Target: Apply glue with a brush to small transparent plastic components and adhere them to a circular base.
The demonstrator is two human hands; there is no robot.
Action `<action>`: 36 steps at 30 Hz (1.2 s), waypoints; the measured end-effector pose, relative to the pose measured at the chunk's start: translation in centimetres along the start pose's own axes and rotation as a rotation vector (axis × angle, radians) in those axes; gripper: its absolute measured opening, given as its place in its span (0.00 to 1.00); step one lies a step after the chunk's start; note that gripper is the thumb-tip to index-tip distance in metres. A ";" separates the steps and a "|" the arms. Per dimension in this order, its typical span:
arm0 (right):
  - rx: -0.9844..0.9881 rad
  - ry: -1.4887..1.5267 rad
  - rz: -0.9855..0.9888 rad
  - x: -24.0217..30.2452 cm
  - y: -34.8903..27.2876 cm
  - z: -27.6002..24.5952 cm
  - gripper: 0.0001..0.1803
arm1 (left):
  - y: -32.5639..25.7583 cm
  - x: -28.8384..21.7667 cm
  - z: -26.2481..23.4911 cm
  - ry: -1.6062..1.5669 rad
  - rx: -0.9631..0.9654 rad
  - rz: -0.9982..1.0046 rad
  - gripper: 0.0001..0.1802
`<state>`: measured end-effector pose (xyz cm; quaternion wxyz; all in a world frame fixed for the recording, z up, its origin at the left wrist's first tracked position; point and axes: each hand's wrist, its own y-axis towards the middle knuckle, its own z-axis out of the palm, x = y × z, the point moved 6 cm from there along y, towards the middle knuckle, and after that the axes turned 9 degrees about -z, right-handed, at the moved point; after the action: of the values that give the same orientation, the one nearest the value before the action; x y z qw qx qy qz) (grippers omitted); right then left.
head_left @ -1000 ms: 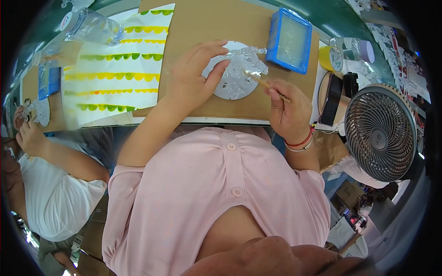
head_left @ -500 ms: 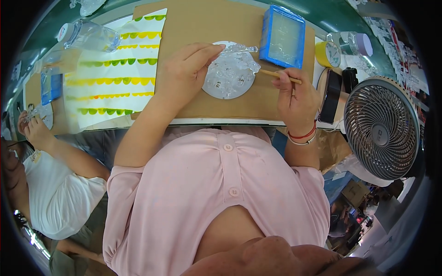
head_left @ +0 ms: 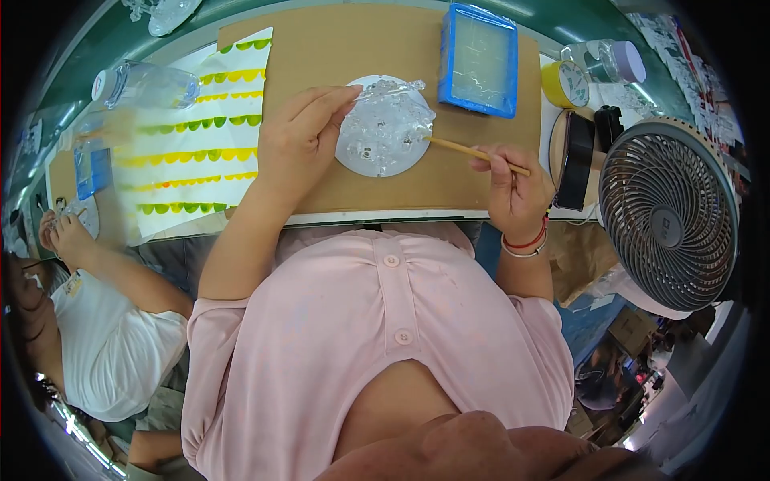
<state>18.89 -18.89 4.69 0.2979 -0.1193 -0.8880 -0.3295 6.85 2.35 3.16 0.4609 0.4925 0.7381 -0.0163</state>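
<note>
My left hand (head_left: 303, 135) is closed, its fingertips pinching a clear, elongated plastic-looking piece (head_left: 395, 90) above the far part of a round white plate (head_left: 350, 163). Small clear pieces (head_left: 383, 128) lie scattered over the plate, some with dark or silvery spots. To the right, my right hand (head_left: 517, 186) grips a thin wooden stick (head_left: 481, 152) between thumb and fingers. The stick's tip is at the plate's right edge, among the clear pieces; whether a small piece clings to it I cannot tell.
Brown cardboard (head_left: 345, 40) lies under the plate. Beyond it sits a blue-framed tray (head_left: 480, 64). At right are a tape roll (head_left: 565, 84), a lidded jar (head_left: 597, 62), a phone-like black object (head_left: 575, 159) and a fan (head_left: 670, 216). A clear bottle (head_left: 152, 84) and co-worker (head_left: 112, 337) are left.
The stick's tip has come nearer, down the plate's right side, and my right hand has lowered slightly. My left hand still holds the clear piece. The whole view has shifted a little.
</note>
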 end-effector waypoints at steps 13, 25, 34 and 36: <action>-0.062 0.080 0.088 -1.5 -0.8 -0.1 0.06 | -0.1 -0.2 0.0 0.029 -0.018 -0.033 0.11; 0.021 0.313 0.206 -3.7 2.6 2.0 0.10 | -0.1 -0.3 0.2 0.026 -0.003 -0.016 0.13; -0.016 0.004 0.024 -1.2 1.0 0.2 0.08 | 0.0 -0.1 -0.2 0.028 0.009 -0.003 0.13; 0.031 -0.028 0.059 -0.4 0.5 -0.2 0.08 | 0.4 0.2 -0.3 -0.041 0.113 -0.057 0.12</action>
<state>19.49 -18.67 4.83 0.2970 -0.1453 -0.8931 -0.3050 6.94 2.79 3.37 0.4468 0.4960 0.7401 -0.0811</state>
